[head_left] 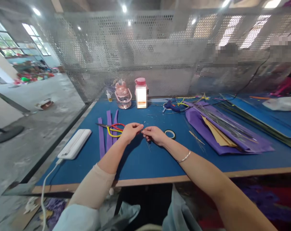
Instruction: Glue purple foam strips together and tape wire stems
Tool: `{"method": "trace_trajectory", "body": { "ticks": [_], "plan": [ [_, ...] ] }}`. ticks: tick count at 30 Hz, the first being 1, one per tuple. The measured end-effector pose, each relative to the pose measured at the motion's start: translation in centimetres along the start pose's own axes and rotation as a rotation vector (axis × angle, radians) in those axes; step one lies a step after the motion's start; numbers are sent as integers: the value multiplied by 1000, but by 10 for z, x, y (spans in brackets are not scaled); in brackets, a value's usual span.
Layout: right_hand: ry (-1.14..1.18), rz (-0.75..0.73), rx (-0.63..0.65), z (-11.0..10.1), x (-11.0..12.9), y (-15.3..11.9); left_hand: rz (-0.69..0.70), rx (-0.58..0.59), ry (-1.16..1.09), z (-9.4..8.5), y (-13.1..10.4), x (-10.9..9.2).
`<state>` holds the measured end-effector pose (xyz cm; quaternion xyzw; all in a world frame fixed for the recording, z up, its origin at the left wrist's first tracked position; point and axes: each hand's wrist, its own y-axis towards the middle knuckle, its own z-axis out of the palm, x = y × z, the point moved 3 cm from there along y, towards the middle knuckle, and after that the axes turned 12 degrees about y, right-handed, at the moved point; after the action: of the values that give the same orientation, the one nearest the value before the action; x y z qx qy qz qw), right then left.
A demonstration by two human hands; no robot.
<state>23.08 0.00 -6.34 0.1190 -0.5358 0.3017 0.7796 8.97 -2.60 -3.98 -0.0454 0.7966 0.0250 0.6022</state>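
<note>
Both hands meet over the middle of the blue table, fingertips nearly touching. My left hand (132, 131) is pinched closed, and what sits between its fingers is too small to name. Fingers curled and pressed together, my right hand (153, 134) is closed too; thin dark wires (148, 146) stick out below it. Left of my left hand lie scissors (115, 130) with red and yellow handles, across purple strips (109, 134). A roll of tape (170, 134) rests just right of my right hand.
A white power bank (75, 144) with a cable lies left. Two pink bottles (122, 96) and a small dropper bottle (109, 96) stand at the back by the perforated metal panel (145, 51). Purple sheets (208, 128), a blue glue gun (171, 106) and dark stems (261, 123) lie right.
</note>
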Motion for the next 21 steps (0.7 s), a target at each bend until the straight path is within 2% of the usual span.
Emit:
{"method": "trace_trajectory", "body": {
  "ticks": [4, 10, 16, 21],
  "plan": [
    [2, 33, 17, 0, 0, -1, 50, 48, -17, -4, 0, 2],
    [27, 57, 42, 1, 3, -4, 33, 69, -138, 1, 0, -2],
    [27, 25, 42, 2, 7, -6, 21, 62, -255, 2, -2, -4],
    [19, -37, -8, 0, 5, -5, -11, 56, -243, 7, -4, -1]
  ]
}}
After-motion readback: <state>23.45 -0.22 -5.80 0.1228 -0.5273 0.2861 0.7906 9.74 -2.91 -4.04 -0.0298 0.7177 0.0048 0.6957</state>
